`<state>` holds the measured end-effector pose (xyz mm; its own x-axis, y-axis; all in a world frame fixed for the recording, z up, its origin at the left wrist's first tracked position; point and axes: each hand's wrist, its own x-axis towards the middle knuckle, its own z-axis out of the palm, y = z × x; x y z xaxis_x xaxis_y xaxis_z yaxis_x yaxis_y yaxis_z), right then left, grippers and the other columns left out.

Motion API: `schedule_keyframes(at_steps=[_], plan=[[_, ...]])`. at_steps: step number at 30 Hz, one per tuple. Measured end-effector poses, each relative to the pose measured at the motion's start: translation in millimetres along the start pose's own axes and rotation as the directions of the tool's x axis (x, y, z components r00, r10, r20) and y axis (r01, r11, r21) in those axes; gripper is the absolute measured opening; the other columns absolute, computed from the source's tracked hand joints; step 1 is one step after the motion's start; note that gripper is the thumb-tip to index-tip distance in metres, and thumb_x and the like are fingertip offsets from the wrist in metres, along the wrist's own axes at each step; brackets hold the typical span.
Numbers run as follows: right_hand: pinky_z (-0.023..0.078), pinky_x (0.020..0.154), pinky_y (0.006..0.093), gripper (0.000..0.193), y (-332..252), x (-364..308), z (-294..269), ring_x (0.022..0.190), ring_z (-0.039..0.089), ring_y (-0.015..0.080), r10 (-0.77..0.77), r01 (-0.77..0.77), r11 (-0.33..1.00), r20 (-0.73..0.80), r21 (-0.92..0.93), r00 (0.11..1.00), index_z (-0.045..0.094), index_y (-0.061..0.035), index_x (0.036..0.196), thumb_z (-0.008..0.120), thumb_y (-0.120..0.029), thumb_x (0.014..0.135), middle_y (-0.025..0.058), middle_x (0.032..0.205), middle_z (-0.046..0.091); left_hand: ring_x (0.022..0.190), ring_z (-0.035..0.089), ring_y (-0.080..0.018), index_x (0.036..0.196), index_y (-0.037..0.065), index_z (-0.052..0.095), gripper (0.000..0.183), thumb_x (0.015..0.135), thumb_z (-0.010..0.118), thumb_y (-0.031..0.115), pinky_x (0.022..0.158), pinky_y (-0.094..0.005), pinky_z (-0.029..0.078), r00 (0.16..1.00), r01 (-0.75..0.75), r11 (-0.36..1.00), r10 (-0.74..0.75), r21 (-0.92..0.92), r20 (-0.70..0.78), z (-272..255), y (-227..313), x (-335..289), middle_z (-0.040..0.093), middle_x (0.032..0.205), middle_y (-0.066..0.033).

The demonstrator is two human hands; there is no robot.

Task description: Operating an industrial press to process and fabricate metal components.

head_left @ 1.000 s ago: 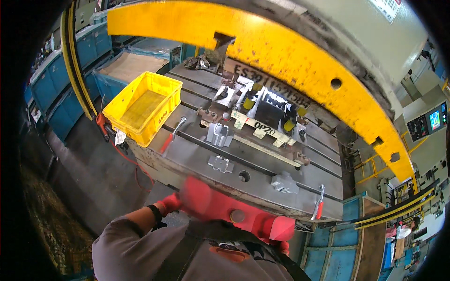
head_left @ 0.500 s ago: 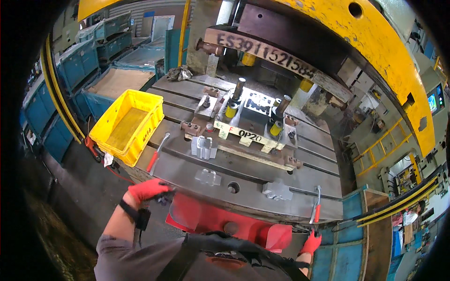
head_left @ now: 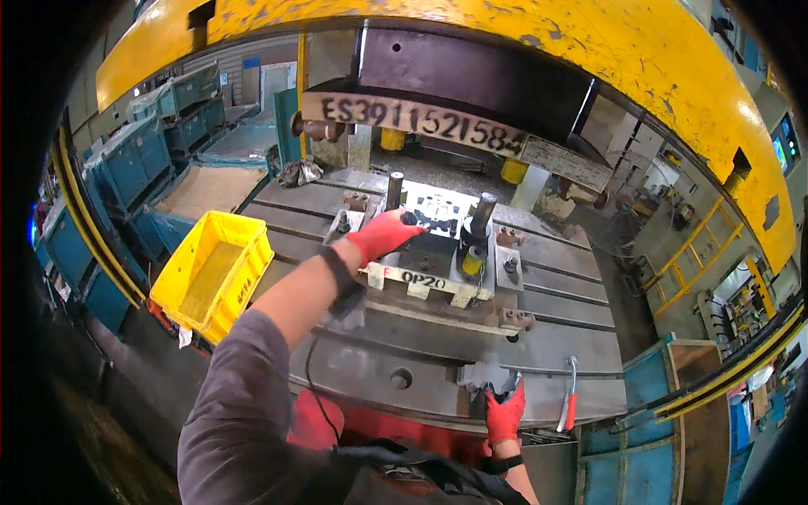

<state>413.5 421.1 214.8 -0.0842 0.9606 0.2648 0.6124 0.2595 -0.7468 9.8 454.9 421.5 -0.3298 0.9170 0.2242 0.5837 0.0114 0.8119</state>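
Observation:
My left hand [head_left: 383, 236], in a red glove, reaches over the front of the die [head_left: 427, 244] on the press bed. Its fingers are closed by a small dark round thing [head_left: 409, 218] beside the die's bright top plate; what they hold is not clear. My right hand [head_left: 505, 414], also in a red glove, grips a folded grey metal piece [head_left: 505, 386] near the bed's front edge. Right beside that lies another grey metal piece [head_left: 477, 374]. My left forearm hides part of the bed, where a blurred grey piece [head_left: 347, 313] partly shows.
A yellow bin [head_left: 210, 273] stands at the left corner of the slotted bed [head_left: 555, 337]. A red-handled tool [head_left: 570, 400] lies at the front right. Above hangs the upper die [head_left: 421, 118], with guide posts [head_left: 481, 215] below. Blue crates [head_left: 126, 181] are stacked far left.
My left hand has moved from the front left edge up and forward to the die. My right hand has moved left from beside the red-handled tool and closed on a metal piece.

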Motion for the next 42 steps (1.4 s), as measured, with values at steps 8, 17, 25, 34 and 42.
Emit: schedule_keyframes(at_steps=[8,17,25,34,42], plan=[[0.033,0.100,0.0413,0.084,-2,1,4,0.117,0.042,0.0354,0.085,-0.086,0.990,0.014,0.108,0.996,0.035,-0.0003,0.133,0.077,-0.029,0.066,0.0201,0.128,0.045,0.106,0.057,-0.0321,0.117,0.000,0.052,0.057,0.078,0.063,0.039,0.089,-0.0383,0.046,0.935,0.345,0.849,-0.275,0.400,-0.223,30,-34,103,0.059,0.112,-0.0198],[0.034,0.098,0.0415,0.088,-1,8,-6,0.115,0.044,0.0358,0.066,-0.055,0.984,-0.061,0.170,0.996,0.034,0.0007,0.134,0.078,-0.028,0.063,0.0215,0.125,0.047,0.095,0.062,-0.0325,0.093,0.001,0.066,0.047,0.072,0.064,0.042,0.081,-0.0396,0.050,0.947,0.276,0.757,-0.108,0.593,-0.303,56,5,103,0.063,0.100,-0.0226],[0.037,0.097,0.0391,0.086,2,9,-5,0.116,0.045,0.0325,0.196,-0.191,0.978,-0.056,0.086,0.979,0.037,-0.0014,0.131,0.080,-0.028,0.061,0.0197,0.123,0.049,0.087,0.062,-0.0377,0.091,-0.003,0.064,0.048,0.076,0.064,0.042,0.073,-0.0369,0.049,0.995,0.077,0.710,-0.099,0.700,-0.009,47,-38,156,0.063,0.093,-0.0236],[0.041,0.092,0.0335,0.073,30,10,2,0.107,0.051,0.0247,0.262,-0.213,0.855,-0.040,0.473,0.964,0.044,-0.0047,0.126,0.079,-0.015,0.063,0.0137,0.117,0.053,0.056,0.054,-0.0154,0.075,0.000,0.065,0.021,0.079,0.062,0.020,0.051,-0.0310,0.042,0.960,-0.082,0.934,-0.020,0.347,0.279,16,-122,218,0.061,0.066,-0.0043],[0.042,0.091,0.0313,0.066,19,12,-11,0.106,0.051,0.0207,0.310,-0.272,0.713,0.056,0.647,0.949,0.045,-0.0033,0.124,0.076,-0.006,0.066,0.0113,0.117,0.053,0.076,0.062,-0.0283,0.081,0.007,0.066,0.015,0.074,0.060,0.019,0.066,-0.0350,0.048,0.850,-0.525,0.418,0.307,0.741,0.428,3,-56,159,0.065,0.081,-0.0136]])
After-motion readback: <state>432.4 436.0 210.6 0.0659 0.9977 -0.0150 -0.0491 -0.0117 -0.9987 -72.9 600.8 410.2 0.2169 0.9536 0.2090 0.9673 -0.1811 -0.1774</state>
